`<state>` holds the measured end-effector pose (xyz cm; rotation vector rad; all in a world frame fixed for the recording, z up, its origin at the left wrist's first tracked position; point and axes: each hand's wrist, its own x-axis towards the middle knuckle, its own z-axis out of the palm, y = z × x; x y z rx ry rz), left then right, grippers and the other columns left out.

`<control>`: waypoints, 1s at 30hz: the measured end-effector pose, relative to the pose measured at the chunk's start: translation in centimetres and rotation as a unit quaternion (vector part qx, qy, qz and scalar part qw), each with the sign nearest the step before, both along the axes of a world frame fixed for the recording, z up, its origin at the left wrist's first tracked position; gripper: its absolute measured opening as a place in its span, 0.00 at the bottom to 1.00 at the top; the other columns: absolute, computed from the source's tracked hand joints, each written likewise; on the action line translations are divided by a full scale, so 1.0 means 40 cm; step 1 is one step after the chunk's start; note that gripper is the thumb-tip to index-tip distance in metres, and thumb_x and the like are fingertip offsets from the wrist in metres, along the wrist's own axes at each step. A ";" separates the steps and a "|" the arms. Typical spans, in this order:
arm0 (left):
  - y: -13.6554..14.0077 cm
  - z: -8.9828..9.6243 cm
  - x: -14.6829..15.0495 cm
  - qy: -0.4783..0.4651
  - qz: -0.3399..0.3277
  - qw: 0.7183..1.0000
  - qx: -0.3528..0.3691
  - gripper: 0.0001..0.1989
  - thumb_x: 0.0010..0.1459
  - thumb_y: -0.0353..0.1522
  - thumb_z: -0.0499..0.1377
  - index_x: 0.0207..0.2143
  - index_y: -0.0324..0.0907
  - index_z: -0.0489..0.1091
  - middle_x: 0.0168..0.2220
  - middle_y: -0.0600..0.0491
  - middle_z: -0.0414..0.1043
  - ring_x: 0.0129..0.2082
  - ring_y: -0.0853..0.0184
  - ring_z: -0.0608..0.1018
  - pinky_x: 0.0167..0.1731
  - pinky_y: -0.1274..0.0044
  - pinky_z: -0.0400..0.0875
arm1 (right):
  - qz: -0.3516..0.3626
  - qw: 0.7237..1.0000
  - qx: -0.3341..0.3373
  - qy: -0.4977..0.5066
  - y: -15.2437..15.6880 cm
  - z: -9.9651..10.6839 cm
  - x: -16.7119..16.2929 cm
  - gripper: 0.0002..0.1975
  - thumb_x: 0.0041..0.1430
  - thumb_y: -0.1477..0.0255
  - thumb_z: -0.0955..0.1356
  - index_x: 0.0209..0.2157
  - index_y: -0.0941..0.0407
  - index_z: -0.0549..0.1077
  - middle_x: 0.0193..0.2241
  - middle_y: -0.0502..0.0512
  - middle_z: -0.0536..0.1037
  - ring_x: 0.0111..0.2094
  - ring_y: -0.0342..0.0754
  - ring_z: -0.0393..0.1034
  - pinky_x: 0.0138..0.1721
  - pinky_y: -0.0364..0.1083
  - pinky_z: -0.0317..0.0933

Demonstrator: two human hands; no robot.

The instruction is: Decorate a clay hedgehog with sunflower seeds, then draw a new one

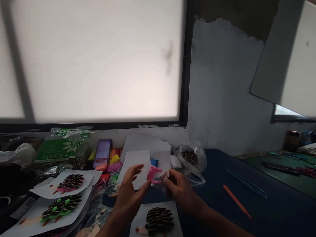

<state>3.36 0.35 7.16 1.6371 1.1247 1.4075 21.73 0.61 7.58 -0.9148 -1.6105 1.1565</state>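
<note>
Pink clay [151, 172] between the hands; clear plastic [164, 180] at its edge pinched in right hand [181, 188]. Left hand [130, 193]: thumb and fingers parted, thumb contact with clay unclear. Hedgehog card [160, 221] nearer the body than both hands.

Pink modelling clay [153, 173]: matt, soft-looking; crinkled film [163, 181] on it, thin clear plastic with a slight shine. Nearest hedgehog picture [138, 222]: smooth matt white paper, body of hard dark seed husks [160, 219], surface ridged by overlap. Green-beaded hedgehog [61, 210]: same husks over matt clay, beads smooth. Seed bag [201, 154]: clear plastic, wrinkled, glossy along creases. Green printed bag [55, 148]: plastic film, shiny highlights. Orange modelling tool [237, 201]: smooth, looks like plastic. Blue tool [247, 183]: glossy, apparently translucent plastic. Worktop [213, 191]: dark blue, smooth, dull; material unclear. Wall [222, 82]: painted, uneven, ragged paint edge above over rougher, bare-looking surface.
</note>
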 end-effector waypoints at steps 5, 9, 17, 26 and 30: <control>-0.029 0.017 0.033 0.197 -0.006 0.971 0.132 0.06 0.57 0.36 0.59 0.30 0.45 0.66 0.32 0.53 0.70 0.35 0.60 0.73 0.35 0.72 0.66 | -0.001 1.000 0.022 0.019 -0.022 0.000 -0.017 0.20 0.57 0.54 0.71 0.28 0.57 0.67 0.21 0.45 0.65 0.22 0.41 0.59 0.25 0.41 0.55; -0.023 0.002 0.038 0.216 -0.031 0.968 0.123 0.08 0.63 0.35 0.52 0.30 0.45 0.64 0.29 0.55 0.70 0.29 0.64 0.72 0.31 0.75 0.64 | -0.014 0.998 0.043 -0.038 -0.034 -0.005 -0.027 0.16 0.59 0.60 0.71 0.28 0.57 0.67 0.20 0.46 0.66 0.22 0.41 0.59 0.24 0.41 0.53; -0.020 -0.002 0.032 0.229 -0.001 0.963 0.143 0.12 0.63 0.36 0.49 0.26 0.45 0.60 0.25 0.53 0.69 0.26 0.63 0.70 0.27 0.75 0.60 | -0.083 0.971 0.100 -0.201 -0.032 0.045 -0.010 0.08 0.63 0.72 0.64 0.29 0.56 0.66 0.20 0.46 0.65 0.22 0.42 0.58 0.23 0.41 0.51; -0.010 -0.001 0.015 0.170 -0.016 0.970 0.171 0.12 0.66 0.37 0.50 0.31 0.44 0.67 0.31 0.52 0.71 0.30 0.64 0.73 0.31 0.76 0.66 | -0.043 0.987 0.088 -0.130 -0.012 0.030 0.004 0.05 0.63 0.72 0.62 0.33 0.56 0.66 0.23 0.47 0.68 0.24 0.43 0.62 0.25 0.42 0.57; 0.012 0.023 -0.024 0.040 -0.032 0.998 -0.028 0.24 0.56 0.52 0.58 0.45 0.44 0.71 0.51 0.45 0.70 0.49 0.54 0.74 0.45 0.68 0.70 | 0.007 0.998 0.030 -0.053 -0.016 0.028 0.000 0.08 0.64 0.66 0.64 0.34 0.56 0.66 0.26 0.49 0.70 0.26 0.44 0.65 0.28 0.43 0.61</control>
